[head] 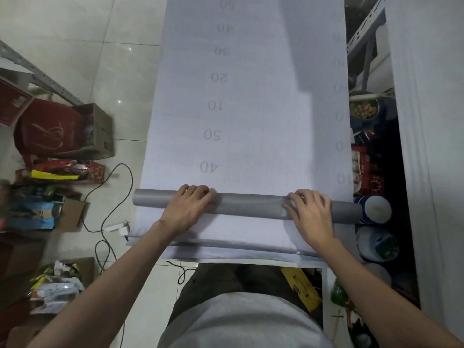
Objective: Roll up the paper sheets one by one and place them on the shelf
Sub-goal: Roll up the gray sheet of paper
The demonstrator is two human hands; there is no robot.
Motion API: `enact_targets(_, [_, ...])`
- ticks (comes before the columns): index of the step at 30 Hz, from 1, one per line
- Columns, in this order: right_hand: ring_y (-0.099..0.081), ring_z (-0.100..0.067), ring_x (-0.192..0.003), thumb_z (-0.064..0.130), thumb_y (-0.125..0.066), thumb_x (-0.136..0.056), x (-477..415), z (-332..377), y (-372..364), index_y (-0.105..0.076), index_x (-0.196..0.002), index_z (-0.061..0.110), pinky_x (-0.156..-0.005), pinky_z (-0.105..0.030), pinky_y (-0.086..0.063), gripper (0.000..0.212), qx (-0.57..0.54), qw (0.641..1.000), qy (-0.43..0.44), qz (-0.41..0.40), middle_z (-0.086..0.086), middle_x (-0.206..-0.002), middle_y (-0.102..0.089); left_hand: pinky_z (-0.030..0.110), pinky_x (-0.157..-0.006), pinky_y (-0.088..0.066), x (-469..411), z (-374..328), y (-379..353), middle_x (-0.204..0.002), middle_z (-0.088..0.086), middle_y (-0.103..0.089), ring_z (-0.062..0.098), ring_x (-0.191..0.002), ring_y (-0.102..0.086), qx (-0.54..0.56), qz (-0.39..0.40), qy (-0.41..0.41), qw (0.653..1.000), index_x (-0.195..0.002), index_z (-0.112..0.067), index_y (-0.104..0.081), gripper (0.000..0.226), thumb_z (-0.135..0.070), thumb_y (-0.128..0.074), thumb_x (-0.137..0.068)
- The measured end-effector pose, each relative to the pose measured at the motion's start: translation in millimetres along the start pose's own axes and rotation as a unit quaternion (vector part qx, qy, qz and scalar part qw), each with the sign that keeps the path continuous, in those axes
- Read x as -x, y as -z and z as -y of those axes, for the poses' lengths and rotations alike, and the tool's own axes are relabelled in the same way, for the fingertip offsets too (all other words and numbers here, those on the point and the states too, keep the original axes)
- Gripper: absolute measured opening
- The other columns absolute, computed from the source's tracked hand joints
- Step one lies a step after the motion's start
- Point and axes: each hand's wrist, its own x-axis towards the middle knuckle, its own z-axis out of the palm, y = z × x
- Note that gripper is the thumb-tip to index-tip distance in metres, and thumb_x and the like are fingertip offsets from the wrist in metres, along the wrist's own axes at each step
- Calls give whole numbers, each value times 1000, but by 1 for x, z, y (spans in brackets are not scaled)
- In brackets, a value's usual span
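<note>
left hand (188, 208): fingers curled over grey paper roll (251, 205) | right hand (311, 217): curled over same roll, well apart | unrolled sheet (251, 96): beyond both hands

Looking down from the head camera, I see my left hand (187, 209) and right hand (312, 217) set apart on the grey paper roll (251, 205), fingers curled over its top. The paper sheet (251, 96) runs away from the roll across the tiled floor (130, 71), printed with faint numbers. A cardboard box (98, 131), a red bag (47, 131) and a black cable (113, 197) lie to the left, a metal shelf (364, 33) to the right.
</note>
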Motion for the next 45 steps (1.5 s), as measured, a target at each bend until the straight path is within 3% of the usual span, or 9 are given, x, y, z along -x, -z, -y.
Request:
enact_targets(4, [-55, -28, -110, 48, -60, -96, 4, -2, -1, -68, -116, 18, -93, -44, -36, 37, 7, 999, 12, 31, -8, -124, -61, 46, -88, -49, -3, -1, 0, -124, 16, -63, 35, -105, -62, -5, -39, -12, 999, -114, -15, -61, 22, -26, -65, -96])
enact_targets(7, [-53, -27, -115, 63, -49, -93, 9, -7, 0, -61, -131, 19, -96, -44, -37, 59, 11, 996, 26, 79, -7, -128, -57, 46, -88, -49, -4, -2, 2, -122, 17, -62, 34, -103, -60, -17, -13, 5, 1000, -115, -14, -67, 49, -57, -50, -100])
enact_targets(14, [-60, -22, -97, 61, -44, -96, -2, -15, 2, -60, -114, 23, -91, -39, -28, 45, -53, 996, -18, 76, 2, -102, -68, 40, -69, -53, -17, -4, 12, -78, 6, -68, 30, -63, -63, 37, -27, 18, 999, -101, -10, -68, 37, -41, -49, -99])
enact_targets(17, [-55, -27, -110, 50, -57, -95, -7, -12, 1, -66, -115, 22, -94, -42, -32, 35, 11, 998, -43, 51, -6, -120, -62, 41, -70, -50, -24, -5, 11, -88, 8, -68, 32, -71, -63, 6, -34, 32, 999, -103, -10, -68, 13, -20, -65, -94])
enact_targets(19, [-53, -32, -109, 40, -60, -95, -11, -3, 1, -67, -120, 19, -90, -44, -36, 33, 49, 996, -72, 23, -14, -122, -58, 43, -75, -50, -27, -9, 6, -107, 13, -67, 34, -89, -64, -43, -49, 56, 996, -113, -9, -68, 23, -7, -66, -90])
enact_targets(24, [-50, -31, -106, 62, -51, -92, -9, 1, 0, -52, -140, 14, -88, -45, -38, 67, 82, 989, -69, 98, -15, -121, -54, 47, -85, -48, -24, -15, 2, -119, 21, -59, 37, -100, -57, -64, 7, 70, 995, -132, -6, -60, 62, -57, -56, -96])
enact_targets(32, [-59, -26, -106, 66, -36, -96, -1, -13, 1, -64, -113, 19, -90, -43, -35, 58, 58, 994, -59, 72, -3, -112, -68, 42, -65, -50, -22, -12, 3, -88, 8, -63, 31, -70, -56, -36, 6, 42, 998, -109, -12, -64, 44, -47, -39, -102])
enact_targets(38, [-51, -34, -122, 59, -61, -87, 5, -10, -5, -64, -127, 18, -95, -45, -30, 58, 74, 993, -57, 69, -15, -137, -55, 53, -99, -45, -17, -15, -8, -127, 22, -58, 40, -114, -57, -70, -12, 39, 997, -121, -8, -61, 44, -47, -55, -101])
enact_targets(45, [-59, -26, -106, 46, -60, -92, -1, -16, -1, -65, -118, 20, -88, -42, -32, 37, 47, 994, -80, 53, -3, -109, -68, 42, -62, -51, -17, -11, 4, -84, 10, -65, 32, -67, -59, -27, -15, 51, 998, -113, -10, -68, 40, -41, -46, -100])
